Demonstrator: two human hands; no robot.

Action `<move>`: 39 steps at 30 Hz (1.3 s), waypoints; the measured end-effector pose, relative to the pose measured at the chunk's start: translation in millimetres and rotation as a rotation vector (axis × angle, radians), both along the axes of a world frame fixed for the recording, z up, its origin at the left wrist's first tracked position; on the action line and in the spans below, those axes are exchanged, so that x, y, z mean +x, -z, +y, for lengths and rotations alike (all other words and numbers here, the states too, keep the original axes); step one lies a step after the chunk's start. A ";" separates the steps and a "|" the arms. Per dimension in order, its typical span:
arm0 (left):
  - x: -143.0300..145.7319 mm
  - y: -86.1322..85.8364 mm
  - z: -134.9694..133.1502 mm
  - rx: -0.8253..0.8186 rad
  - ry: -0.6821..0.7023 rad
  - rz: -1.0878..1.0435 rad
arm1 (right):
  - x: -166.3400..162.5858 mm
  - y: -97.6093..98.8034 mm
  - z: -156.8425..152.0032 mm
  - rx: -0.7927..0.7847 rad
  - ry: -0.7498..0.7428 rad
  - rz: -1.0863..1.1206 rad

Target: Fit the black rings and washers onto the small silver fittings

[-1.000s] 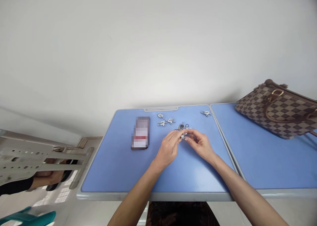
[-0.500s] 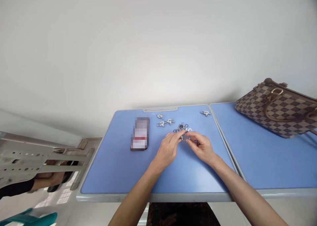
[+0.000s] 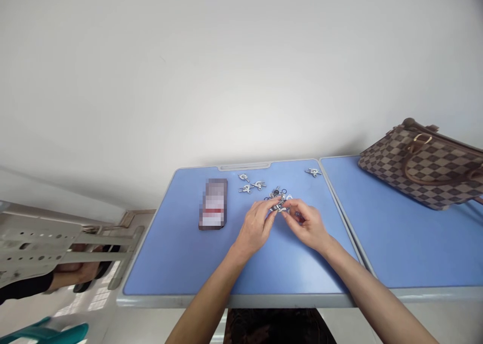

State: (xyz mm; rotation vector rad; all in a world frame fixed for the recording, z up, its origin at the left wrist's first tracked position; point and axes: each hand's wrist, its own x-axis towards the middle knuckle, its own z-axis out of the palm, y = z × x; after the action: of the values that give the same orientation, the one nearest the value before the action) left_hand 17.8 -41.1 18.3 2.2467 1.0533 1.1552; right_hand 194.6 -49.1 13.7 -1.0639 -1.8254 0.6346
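Note:
Between my two hands is a small silvery metal piece (image 3: 278, 206), too small to name exactly. My left hand (image 3: 256, 226) pinches it between thumb and fingers from the left. My right hand (image 3: 306, 224) meets it from the right, thumb and index fingertips close together at its edge. Just beyond the fingertips lies a pile of small metal parts (image 3: 277, 192), with dark rings and a pale flat plate among them, partly hidden by my hands. Farther back sit several silvery metal fittings with prongs and a ring (image 3: 258, 185), and a similar fitting (image 3: 313, 172) lies near the far right corner.
A phone (image 3: 213, 203) with a blurred screen lies left on the blue table (image 3: 169, 263). A second blue table (image 3: 415, 248) adjoins it, bearing a brown checkered handbag (image 3: 433, 163). A white wall stands behind. At left are a perforated chair (image 3: 33, 243) and part of another person (image 3: 71, 273).
The metal piece has turned between my fingertips and shows more of its shiny side. Both hands stay almost in place, and the other items on the table have not moved.

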 end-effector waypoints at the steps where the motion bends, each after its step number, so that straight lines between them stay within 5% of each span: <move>1: 0.3 0.0 0.1 0.003 0.007 -0.001 | -0.3 1.3 0.5 0.025 0.008 -0.029; 14: 2.1 5.3 -2.7 -0.280 -0.018 -0.069 | -4.9 4.9 1.0 0.052 0.011 -0.011; 21: 10.0 4.3 -1.5 -0.554 -0.043 -0.435 | -12.3 7.8 1.7 -0.191 0.034 0.145; 26: 11.2 6.3 4.0 -0.753 0.029 -0.698 | -9.3 7.5 2.6 -0.160 0.011 0.018; 34: 9.0 5.7 8.8 -0.790 -0.027 -0.757 | -9.3 13.7 4.0 -0.039 -0.010 -0.093; 39: 9.7 9.8 8.7 -0.746 -0.045 -0.683 | -6.4 12.8 8.7 -0.181 0.026 0.089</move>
State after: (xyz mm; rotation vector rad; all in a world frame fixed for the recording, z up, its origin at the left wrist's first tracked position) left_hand 27.5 -32.4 8.5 1.1419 1.0040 1.1565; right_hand 188.2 -40.4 0.9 -1.1573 -1.6989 0.8308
